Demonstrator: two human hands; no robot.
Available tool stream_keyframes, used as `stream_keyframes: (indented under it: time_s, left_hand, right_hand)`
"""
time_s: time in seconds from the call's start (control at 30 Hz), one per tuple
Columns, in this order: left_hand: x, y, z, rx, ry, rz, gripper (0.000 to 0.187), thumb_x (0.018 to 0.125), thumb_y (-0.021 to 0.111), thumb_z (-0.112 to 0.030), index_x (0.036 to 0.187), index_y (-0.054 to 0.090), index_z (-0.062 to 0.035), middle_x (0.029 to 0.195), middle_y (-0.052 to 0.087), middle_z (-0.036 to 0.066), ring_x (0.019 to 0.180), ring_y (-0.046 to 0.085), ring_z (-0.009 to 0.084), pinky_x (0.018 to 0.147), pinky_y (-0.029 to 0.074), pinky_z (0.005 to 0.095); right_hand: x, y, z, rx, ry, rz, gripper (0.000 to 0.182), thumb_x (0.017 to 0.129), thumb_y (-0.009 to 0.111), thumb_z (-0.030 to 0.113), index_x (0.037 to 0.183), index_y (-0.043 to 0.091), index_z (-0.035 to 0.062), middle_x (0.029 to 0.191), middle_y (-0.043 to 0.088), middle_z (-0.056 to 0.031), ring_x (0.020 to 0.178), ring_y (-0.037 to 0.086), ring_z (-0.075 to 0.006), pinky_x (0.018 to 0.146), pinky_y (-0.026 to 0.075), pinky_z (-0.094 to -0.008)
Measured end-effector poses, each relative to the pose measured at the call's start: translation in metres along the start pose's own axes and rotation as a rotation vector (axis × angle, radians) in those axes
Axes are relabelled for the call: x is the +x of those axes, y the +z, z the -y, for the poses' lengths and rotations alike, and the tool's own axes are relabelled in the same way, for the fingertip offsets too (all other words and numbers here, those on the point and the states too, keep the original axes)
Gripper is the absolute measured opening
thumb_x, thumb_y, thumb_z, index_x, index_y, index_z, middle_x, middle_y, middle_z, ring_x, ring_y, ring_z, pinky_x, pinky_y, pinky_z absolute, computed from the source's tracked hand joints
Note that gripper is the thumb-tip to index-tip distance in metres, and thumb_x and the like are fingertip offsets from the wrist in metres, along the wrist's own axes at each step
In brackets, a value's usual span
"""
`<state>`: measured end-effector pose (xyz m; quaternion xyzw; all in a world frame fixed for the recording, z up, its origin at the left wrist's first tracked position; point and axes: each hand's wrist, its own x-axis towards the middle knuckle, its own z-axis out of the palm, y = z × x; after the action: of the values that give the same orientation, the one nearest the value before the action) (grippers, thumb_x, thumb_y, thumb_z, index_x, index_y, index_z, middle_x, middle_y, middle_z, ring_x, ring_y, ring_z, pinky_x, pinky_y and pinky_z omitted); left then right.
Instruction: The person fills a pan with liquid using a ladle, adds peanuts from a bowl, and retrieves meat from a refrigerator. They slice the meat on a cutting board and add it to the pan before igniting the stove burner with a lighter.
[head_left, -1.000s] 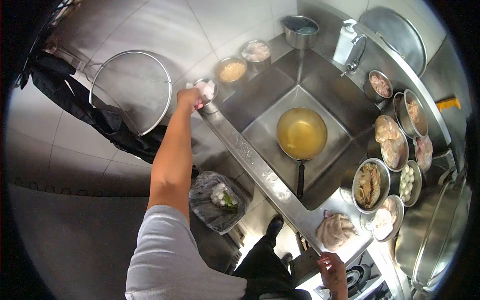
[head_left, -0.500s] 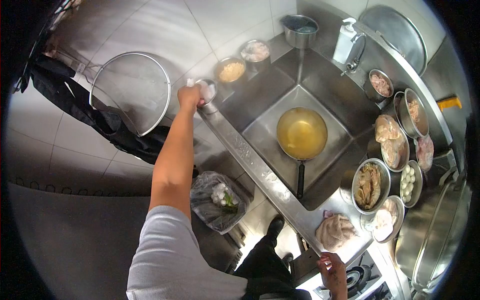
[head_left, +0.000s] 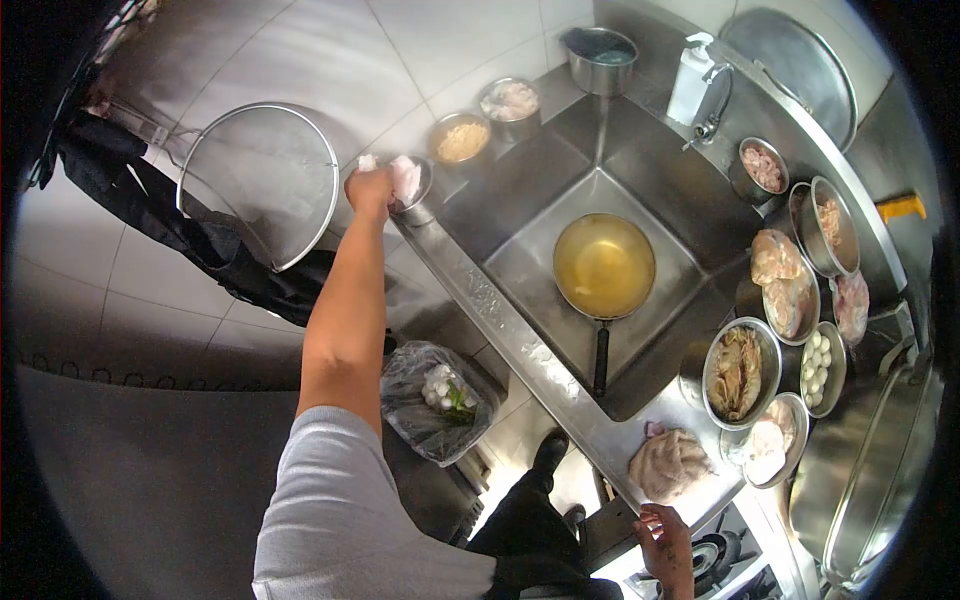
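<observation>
My left hand (head_left: 371,190) is closed around a pale, pinkish-white piece (head_left: 404,178) that looks like raw meat or fish. White parts stick out on both sides of the fist, above the small steel container (head_left: 418,207) at the sink's left corner. How much still lies inside that container is hidden by the hand. Low in the view, my right hand (head_left: 667,545) hangs at the counter's front edge beside a crumpled beige cloth (head_left: 670,466). Its fingers are loosely bent and apart, with nothing visible in them.
In the steel sink (head_left: 560,180) sits a pan (head_left: 604,265) of yellowish liquid. Bowls of shredded food (head_left: 463,143), shrimp (head_left: 736,375) and eggs (head_left: 816,370) line the counter. A bagged bin (head_left: 430,400) stands below, a round strainer (head_left: 260,185) hangs left, and a stove burner (head_left: 715,560) is near my right hand.
My left hand has shifted slightly left and up, and the pale piece now shows raised at the container's rim. My right hand has stayed put.
</observation>
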<state>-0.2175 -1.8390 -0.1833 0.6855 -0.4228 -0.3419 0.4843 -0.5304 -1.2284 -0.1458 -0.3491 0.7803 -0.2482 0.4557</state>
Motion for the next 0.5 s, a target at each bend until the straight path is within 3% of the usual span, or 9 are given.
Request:
stream_keyframes:
  time_s: [0.07, 0.13, 0.17, 0.23, 0.27, 0.33, 0.5]
  left_hand:
    - [0.017, 0.000, 0.012, 0.033, -0.020, 0.011, 0.019, 0.069, 0.065, -0.010, 0.083, 0.061, 0.0016, 0.070, 0.062, 0.010, 0.053, 0.057, 0.0177, 0.044, 0.045, 0.0310]
    - [0.030, 0.003, 0.024, 0.208, 0.141, -0.095, 0.029, 0.070, 0.067, -0.016, 0.093, 0.064, 0.0013, 0.085, 0.067, 0.015, 0.072, 0.066, 0.0237, 0.063, 0.053, 0.0349]
    - [0.034, 0.005, 0.027, 0.205, 0.142, -0.093, 0.029, 0.070, 0.067, -0.016, 0.093, 0.064, 0.0013, 0.085, 0.067, 0.015, 0.072, 0.066, 0.0237, 0.063, 0.053, 0.0349]
    - [0.039, 0.008, 0.033, 0.557, 0.388, -0.139, 0.040, 0.071, 0.067, -0.024, 0.103, 0.065, -0.0005, 0.102, 0.067, 0.018, 0.096, 0.065, 0.0293, 0.084, 0.051, 0.0376]
    - [0.028, 0.009, 0.022, 0.555, 0.388, -0.134, 0.040, 0.071, 0.067, -0.024, 0.103, 0.065, -0.0005, 0.102, 0.067, 0.018, 0.096, 0.065, 0.0293, 0.084, 0.051, 0.0376]
    - [0.011, 0.010, 0.000, 0.865, 0.267, 0.184, 0.046, 0.070, 0.068, -0.030, 0.107, 0.065, -0.0031, 0.108, 0.065, 0.019, 0.105, 0.060, 0.0328, 0.091, 0.047, 0.0396]
    - [0.029, 0.018, 0.010, 1.073, 0.386, 0.429, 0.043, 0.073, 0.069, -0.033, 0.102, 0.066, -0.0015, 0.105, 0.065, 0.021, 0.102, 0.061, 0.0336, 0.088, 0.048, 0.0400]
  right_hand:
    - [0.001, 0.000, 0.001, -0.011, -0.009, -0.001, 0.029, 0.081, 0.067, 0.008, 0.108, 0.060, 0.0020, 0.094, 0.065, -0.0115, 0.085, 0.064, -0.0182, 0.072, 0.049, -0.0301]
    - [0.002, -0.001, 0.000, -0.005, 0.008, -0.001, 0.029, 0.080, 0.067, 0.007, 0.108, 0.060, 0.0016, 0.095, 0.065, -0.0118, 0.085, 0.064, -0.0183, 0.072, 0.049, -0.0301]
    - [0.003, -0.001, 0.001, -0.004, 0.008, -0.004, 0.029, 0.080, 0.067, 0.007, 0.108, 0.060, 0.0016, 0.095, 0.065, -0.0118, 0.085, 0.064, -0.0183, 0.072, 0.049, -0.0301]
    - [0.004, -0.001, 0.006, -0.028, 0.042, -0.007, 0.029, 0.080, 0.067, 0.007, 0.108, 0.060, 0.0014, 0.095, 0.065, -0.0120, 0.086, 0.064, -0.0186, 0.072, 0.049, -0.0301]
    - [0.005, 0.000, 0.005, -0.028, 0.046, -0.010, 0.029, 0.080, 0.067, 0.007, 0.108, 0.060, 0.0014, 0.095, 0.065, -0.0120, 0.086, 0.064, -0.0186, 0.072, 0.049, -0.0301]
    - [0.007, 0.000, 0.004, -0.023, 0.026, -0.006, 0.030, 0.080, 0.067, 0.007, 0.108, 0.061, 0.0014, 0.095, 0.065, -0.0120, 0.086, 0.064, -0.0190, 0.072, 0.049, -0.0303]
    - [0.012, 0.000, 0.011, -0.030, 0.033, 0.000, 0.032, 0.079, 0.068, 0.007, 0.109, 0.060, 0.0014, 0.095, 0.065, -0.0125, 0.087, 0.064, -0.0195, 0.073, 0.049, -0.0308]
